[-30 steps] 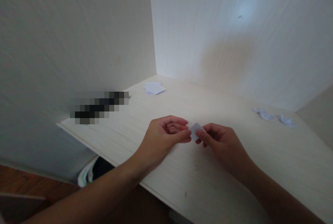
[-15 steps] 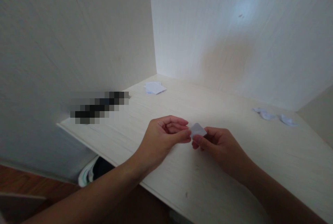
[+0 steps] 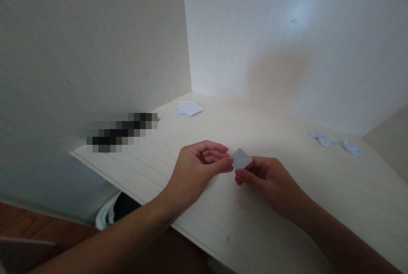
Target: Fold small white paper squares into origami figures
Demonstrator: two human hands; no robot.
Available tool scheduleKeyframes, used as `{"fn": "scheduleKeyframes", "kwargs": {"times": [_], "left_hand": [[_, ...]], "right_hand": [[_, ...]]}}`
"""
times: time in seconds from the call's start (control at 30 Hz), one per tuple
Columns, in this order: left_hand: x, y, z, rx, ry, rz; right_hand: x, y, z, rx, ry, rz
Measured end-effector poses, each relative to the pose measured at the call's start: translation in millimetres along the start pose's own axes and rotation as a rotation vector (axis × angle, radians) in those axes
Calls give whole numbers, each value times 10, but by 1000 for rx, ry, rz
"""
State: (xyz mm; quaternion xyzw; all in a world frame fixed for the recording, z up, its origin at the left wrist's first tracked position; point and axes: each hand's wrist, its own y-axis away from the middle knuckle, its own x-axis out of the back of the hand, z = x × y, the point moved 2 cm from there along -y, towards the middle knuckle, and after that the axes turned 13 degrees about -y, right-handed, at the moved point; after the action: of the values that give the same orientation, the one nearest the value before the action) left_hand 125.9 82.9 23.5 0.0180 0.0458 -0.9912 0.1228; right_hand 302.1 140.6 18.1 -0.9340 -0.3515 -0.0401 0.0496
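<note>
A small piece of white paper (image 3: pixel 241 159) is held above the pale tabletop (image 3: pixel 242 112), one corner pointing away from me. My left hand (image 3: pixel 204 161) pinches its left corner between thumb and fingers. At its right edge is my right hand (image 3: pixel 263 176), with fingers behind the paper and the thumb at its near corner. Whether the piece is folded I cannot tell.
Near the back corner lies a stack of white paper squares (image 3: pixel 189 108). Several crumpled or folded white paper pieces (image 3: pixel 327 141) lie at the back right. A blurred-out dark object (image 3: pixel 123 132) sits along the left wall. Walls (image 3: pixel 239 32) bound the table.
My right thumb has slid off the face of the paper toward its near corner, so more of the paper shows. My left hand keeps its pinch.
</note>
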Motion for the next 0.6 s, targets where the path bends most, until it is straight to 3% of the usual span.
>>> {"fn": "scheduleKeyframes", "kwargs": {"times": [0.33, 0.5, 0.6], "left_hand": [[17, -14, 33, -30, -45, -8], [1, 38, 57, -69, -182, -31], [-18, 79, 70, -113, -279, -7]], "right_hand": [[37, 1, -39, 17, 4, 60], [54, 36, -151, 277, 131, 207], [51, 60, -188, 358, 237, 234]]}}
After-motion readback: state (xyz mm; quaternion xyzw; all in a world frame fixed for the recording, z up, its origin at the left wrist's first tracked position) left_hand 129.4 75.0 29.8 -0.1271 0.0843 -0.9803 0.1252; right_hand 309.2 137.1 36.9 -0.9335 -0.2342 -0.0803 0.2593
